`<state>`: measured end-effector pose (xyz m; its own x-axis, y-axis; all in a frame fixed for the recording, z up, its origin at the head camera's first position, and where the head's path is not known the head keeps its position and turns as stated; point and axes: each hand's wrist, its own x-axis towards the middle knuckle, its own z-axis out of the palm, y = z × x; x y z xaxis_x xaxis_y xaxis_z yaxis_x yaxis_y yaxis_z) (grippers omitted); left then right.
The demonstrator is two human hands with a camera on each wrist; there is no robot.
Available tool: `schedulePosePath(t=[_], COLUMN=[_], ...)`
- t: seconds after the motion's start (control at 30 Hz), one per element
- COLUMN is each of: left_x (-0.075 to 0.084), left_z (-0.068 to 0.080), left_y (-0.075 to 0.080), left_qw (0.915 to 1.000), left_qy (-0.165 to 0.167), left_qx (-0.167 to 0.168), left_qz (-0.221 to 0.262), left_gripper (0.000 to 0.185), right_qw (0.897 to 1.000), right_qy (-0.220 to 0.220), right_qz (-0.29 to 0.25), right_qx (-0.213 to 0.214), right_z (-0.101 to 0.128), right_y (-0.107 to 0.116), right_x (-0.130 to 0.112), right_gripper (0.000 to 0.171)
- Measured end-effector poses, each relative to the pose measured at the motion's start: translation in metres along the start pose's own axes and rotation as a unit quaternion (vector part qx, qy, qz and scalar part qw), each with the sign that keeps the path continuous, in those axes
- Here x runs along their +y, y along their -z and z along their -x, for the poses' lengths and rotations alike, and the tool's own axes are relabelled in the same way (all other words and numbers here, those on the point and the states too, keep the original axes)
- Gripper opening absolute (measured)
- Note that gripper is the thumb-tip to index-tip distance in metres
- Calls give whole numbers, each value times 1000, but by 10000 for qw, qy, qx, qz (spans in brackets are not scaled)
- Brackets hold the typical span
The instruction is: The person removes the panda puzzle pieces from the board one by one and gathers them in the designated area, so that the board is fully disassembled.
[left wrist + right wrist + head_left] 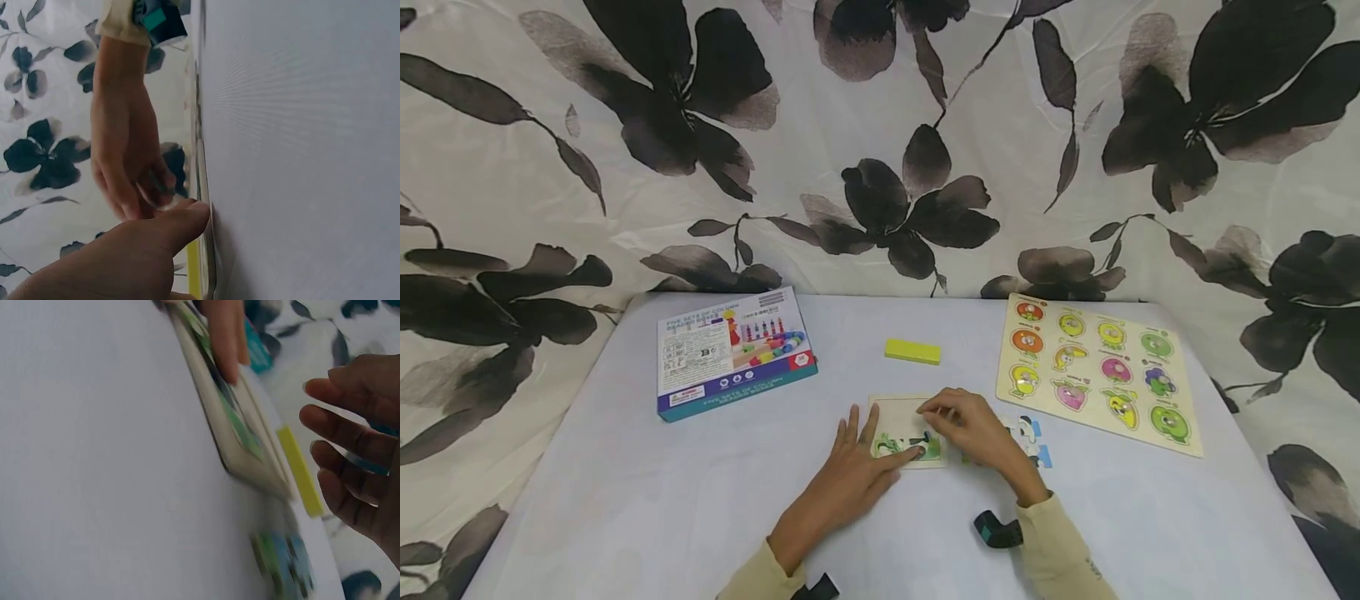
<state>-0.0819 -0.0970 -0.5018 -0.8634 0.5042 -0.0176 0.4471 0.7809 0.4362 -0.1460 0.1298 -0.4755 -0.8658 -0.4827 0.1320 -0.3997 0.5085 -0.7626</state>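
A small wooden puzzle tray [901, 417] with a green picture lies at the table's middle. My left hand [859, 457] lies flat beside it with fingers spread, and its thumb [225, 337] presses on the tray's front edge [205, 250]. My right hand [942, 410] hovers over the tray's right part with fingers curled. It seems to pinch a thin bluish puzzle piece [365, 464]. Loose blue and white pieces [1032, 437] lie just right of that hand, blurred in the right wrist view [281, 556].
A yellow block [912, 351] sits behind the tray. A teal bead-toy box [730, 350] lies at the back left. A fruit peg puzzle board [1101, 371] lies at the right. A flowered curtain [880, 125] hangs behind the white-covered table [625, 500].
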Motion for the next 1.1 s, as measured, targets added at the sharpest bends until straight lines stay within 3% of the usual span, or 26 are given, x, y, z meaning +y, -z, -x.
schedulePosePath(t=[0.4, 0.67, 1.1], left_x=[-2, -3, -4], left_z=[2, 3, 4], left_y=[0, 0, -1], left_qw=[9999, 9999, 9999], left_qy=[-72, -92, -90], left_qx=[-104, 12, 13], left_qz=[-59, -76, 76], left_gripper=[38, 36, 36], right_qw=[9968, 9954, 9961], right_qy=[226, 430, 309], right_qz=[511, 564, 392], right_qx=[-570, -642, -723], right_z=[-19, -17, -16], right_y=[-35, -42, -43], right_x=[-11, -12, -14], right_gripper=[17, 20, 27])
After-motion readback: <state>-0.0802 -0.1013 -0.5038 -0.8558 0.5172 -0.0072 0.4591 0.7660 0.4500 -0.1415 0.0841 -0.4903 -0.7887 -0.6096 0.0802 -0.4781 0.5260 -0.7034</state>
